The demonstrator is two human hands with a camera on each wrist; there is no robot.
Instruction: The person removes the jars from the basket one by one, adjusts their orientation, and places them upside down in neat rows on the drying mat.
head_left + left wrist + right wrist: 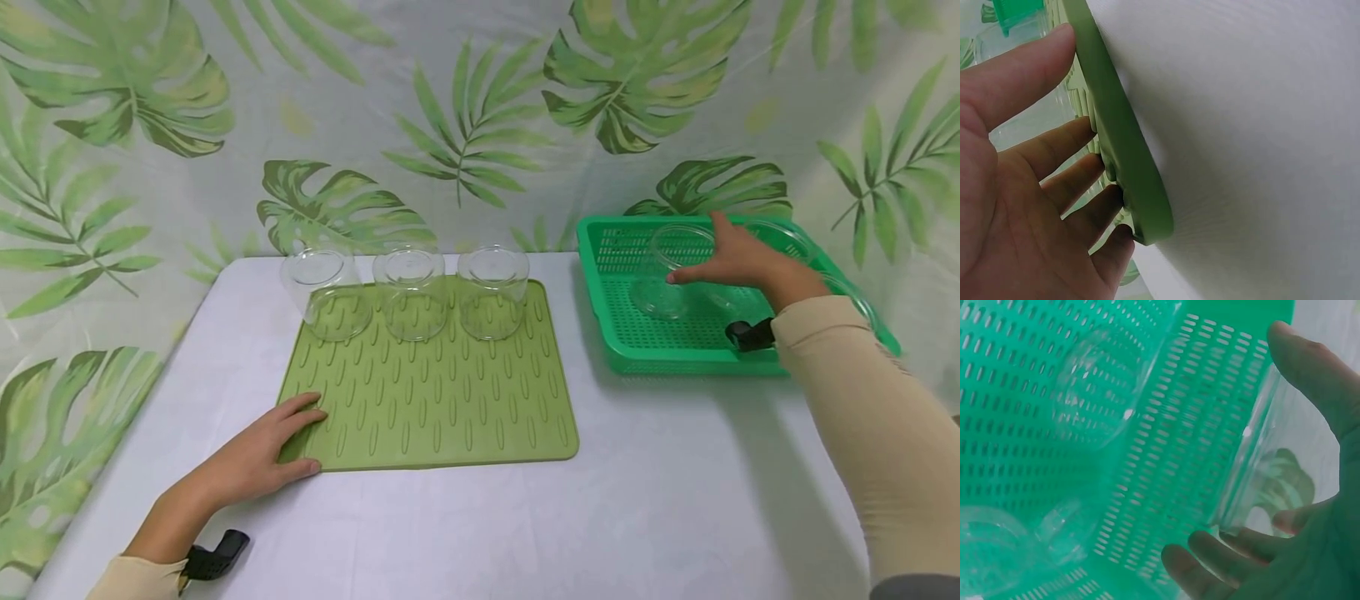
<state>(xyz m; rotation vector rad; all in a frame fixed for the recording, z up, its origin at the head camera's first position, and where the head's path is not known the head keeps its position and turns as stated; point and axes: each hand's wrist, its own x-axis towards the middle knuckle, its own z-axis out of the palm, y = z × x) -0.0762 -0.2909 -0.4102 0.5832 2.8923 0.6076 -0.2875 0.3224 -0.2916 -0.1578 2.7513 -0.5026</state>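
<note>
Right hand over the green basket, at the right of the white table. Thumb and fingers spread wide apart about the rim of a clear cup, which is inside the basket; whether they press on it, I cannot tell. Other cups sit in there too, beside and partly behind the hand; too see-through to count surely.

Left hand at the near left corner of the olive mat: fingers apart and nearly straight, tips touching the mat, thumb at its near edge.

Three cups in a row along the mat's far edge, just beside one another, well apart from both hands. Mat ridged, lying flat left of the basket. Beige sleeves on both arms; leaf-print cloth hanging behind.
</note>
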